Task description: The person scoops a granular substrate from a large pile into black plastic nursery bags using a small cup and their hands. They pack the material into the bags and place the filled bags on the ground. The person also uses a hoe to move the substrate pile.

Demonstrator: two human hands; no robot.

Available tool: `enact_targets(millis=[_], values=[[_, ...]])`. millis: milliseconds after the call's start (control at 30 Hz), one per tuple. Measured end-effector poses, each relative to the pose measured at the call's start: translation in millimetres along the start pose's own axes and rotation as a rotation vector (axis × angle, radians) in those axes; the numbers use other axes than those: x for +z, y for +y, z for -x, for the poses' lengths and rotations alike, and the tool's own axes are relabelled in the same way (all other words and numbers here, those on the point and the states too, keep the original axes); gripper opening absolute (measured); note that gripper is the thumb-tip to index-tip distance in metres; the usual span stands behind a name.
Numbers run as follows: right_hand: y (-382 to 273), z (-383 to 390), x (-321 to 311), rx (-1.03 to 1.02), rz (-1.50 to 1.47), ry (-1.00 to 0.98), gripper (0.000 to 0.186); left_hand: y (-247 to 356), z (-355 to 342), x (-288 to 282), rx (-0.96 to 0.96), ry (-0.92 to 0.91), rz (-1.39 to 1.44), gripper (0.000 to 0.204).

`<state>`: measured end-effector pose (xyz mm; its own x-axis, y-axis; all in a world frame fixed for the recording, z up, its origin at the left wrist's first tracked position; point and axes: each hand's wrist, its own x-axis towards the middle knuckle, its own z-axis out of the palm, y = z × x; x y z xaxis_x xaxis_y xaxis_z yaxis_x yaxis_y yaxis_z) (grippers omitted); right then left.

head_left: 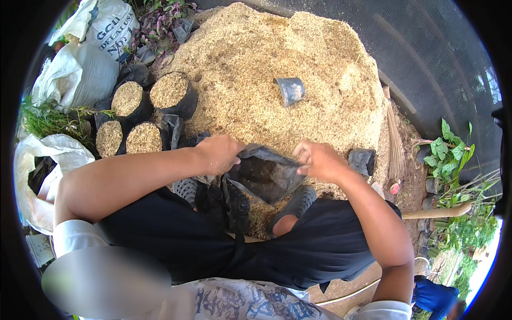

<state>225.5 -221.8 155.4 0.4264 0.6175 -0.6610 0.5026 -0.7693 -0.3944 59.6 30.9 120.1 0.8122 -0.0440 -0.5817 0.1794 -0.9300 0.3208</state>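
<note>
Between my two hands a black plastic grow bag point(266, 173) hangs with its mouth spread wide, and its dark inside shows. My left hand point(220, 153) pinches the left side of the rim. At the right side of the rim my right hand point(318, 161) grips with thumb and fingers. Right beyond the bag rises a large heap of pale husk point(245, 80). A dark plastic pot point(291, 91) lies tipped on the heap. More crumpled black bags point(234, 205) lie between my feet, just below the held bag.
Several filled black bags point(169, 90) stand at the left of the heap. White sacks point(80, 72) lie behind them, and an open white sack point(64, 152) sits nearer. On the right are a small black bag point(362, 161), a stick broom point(395, 141), a wooden handle point(437, 211) and leafy plants point(445, 149).
</note>
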Motion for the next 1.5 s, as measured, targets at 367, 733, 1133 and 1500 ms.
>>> enact_targets(millis=[367, 733, 1133, 1500], values=[[65, -165, -64, -0.022, 0.525, 0.075, 0.072, -55, -33, 15, -0.082, -0.040, 0.356, 0.029], [31, -294, -57, 0.212, 0.107, 0.381, 0.100, -77, -79, -10, -0.082, -0.012, 0.213, 0.070], [15, -322, -33, 0.208, -0.306, 0.393, 0.094, -71, -79, -31, -0.371, -0.221, 0.543, 0.079], [30, -315, -36, -0.017, -1.203, 0.111, 0.082, -77, -65, -16, -0.606, -0.353, 0.752, 0.105]])
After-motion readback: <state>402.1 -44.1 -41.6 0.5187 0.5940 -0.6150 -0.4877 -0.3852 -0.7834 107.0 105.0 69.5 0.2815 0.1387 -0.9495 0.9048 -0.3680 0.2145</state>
